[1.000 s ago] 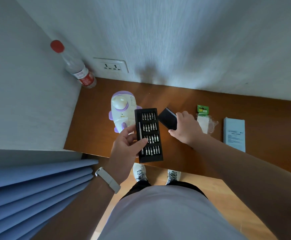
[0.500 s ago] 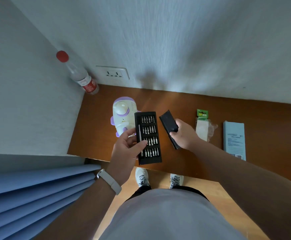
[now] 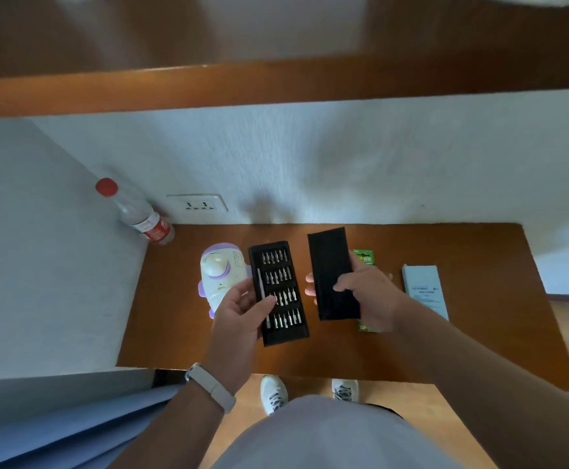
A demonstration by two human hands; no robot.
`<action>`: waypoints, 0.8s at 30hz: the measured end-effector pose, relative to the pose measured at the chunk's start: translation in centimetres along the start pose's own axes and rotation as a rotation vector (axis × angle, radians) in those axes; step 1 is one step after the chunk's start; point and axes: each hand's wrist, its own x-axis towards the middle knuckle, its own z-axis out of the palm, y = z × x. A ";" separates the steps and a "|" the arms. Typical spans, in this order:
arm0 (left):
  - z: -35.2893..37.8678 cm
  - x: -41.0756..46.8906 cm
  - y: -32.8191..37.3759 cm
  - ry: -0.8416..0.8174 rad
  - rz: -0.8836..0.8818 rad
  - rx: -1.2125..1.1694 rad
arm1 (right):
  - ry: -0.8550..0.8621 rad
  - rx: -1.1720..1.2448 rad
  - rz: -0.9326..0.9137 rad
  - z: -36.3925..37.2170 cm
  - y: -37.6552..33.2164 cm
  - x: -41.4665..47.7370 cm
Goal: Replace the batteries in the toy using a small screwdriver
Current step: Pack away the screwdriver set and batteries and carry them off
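- A clear plastic bottle (image 3: 135, 213) with a red cap is leaning in the far left corner of the brown table (image 3: 462, 333), against the wall.
- A white wall socket (image 3: 196, 206) is sitting just above the table's back edge, right of the bottle.
- The white and purple toy (image 3: 220, 274) is lying on the table near its left side, and the left hand is partly covering its near end.
- The left hand (image 3: 239, 319), with a pale band (image 3: 210, 387) on its wrist, is holding the open bit tray (image 3: 281, 294) above the table. Its thumb is lying across the tray's face and its fingers are curling round the left edge.
- The slim silver screwdriver (image 3: 259, 282) is resting in the long slot along the tray's left side, with four rows of bits beside it.
- The black cover (image 3: 330, 265) is standing apart from the tray, just to its right.
- The right hand (image 3: 369, 296) is gripping that cover, with the thumb pressing on the front and the fingertips (image 3: 308, 282) showing past the left edge.
- A green battery pack (image 3: 365, 257) is lying on the table, mostly hidden behind the right hand.
- A pale blue box (image 3: 425, 291) is lying flat farther right.
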 end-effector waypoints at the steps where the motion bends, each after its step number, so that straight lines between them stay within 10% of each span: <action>1: 0.2 0.1 0.1 -0.001 0.001 0.002 | 0.012 0.020 0.001 0.0 -0.3 -0.4; 16: 4.4 -0.7 3.1 -0.060 0.074 0.031 | 0.237 0.033 0.025 -1.3 -0.7 -5.3; 24: 6.5 -1.8 3.7 -0.099 0.113 0.010 | 0.090 -0.240 -0.230 -2.2 -1.5 -8.4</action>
